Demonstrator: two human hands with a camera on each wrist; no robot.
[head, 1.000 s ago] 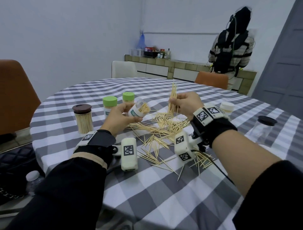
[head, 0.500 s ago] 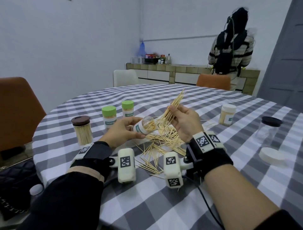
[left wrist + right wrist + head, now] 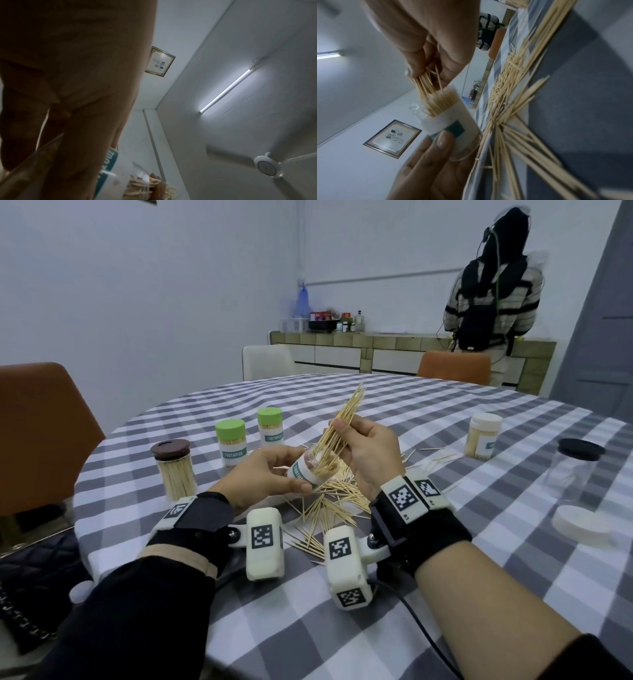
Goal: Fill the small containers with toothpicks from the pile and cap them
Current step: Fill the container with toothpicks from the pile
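Note:
My left hand (image 3: 270, 474) grips a small clear container (image 3: 310, 470) with a teal label, tilted with its mouth toward the right; it shows too in the right wrist view (image 3: 452, 121) and the left wrist view (image 3: 109, 175). My right hand (image 3: 363, 450) pinches a bundle of toothpicks (image 3: 342, 422), its lower ends inside the container's mouth (image 3: 436, 104). The toothpick pile (image 3: 329, 501) lies on the checked tablecloth under both hands. Two green-capped containers (image 3: 230, 446) (image 3: 270, 428) stand behind my left hand.
A brown-lidded jar of toothpicks (image 3: 173, 469) stands at the left. A white-capped container (image 3: 483, 440), a clear jar with a black lid (image 3: 572, 470) and a loose white cap (image 3: 580, 525) sit at the right. A person (image 3: 493, 289) stands at the far counter.
My right hand carried the toothpick bundle left and tipped it down into the container's mouth. My left hand turned the container toward it.

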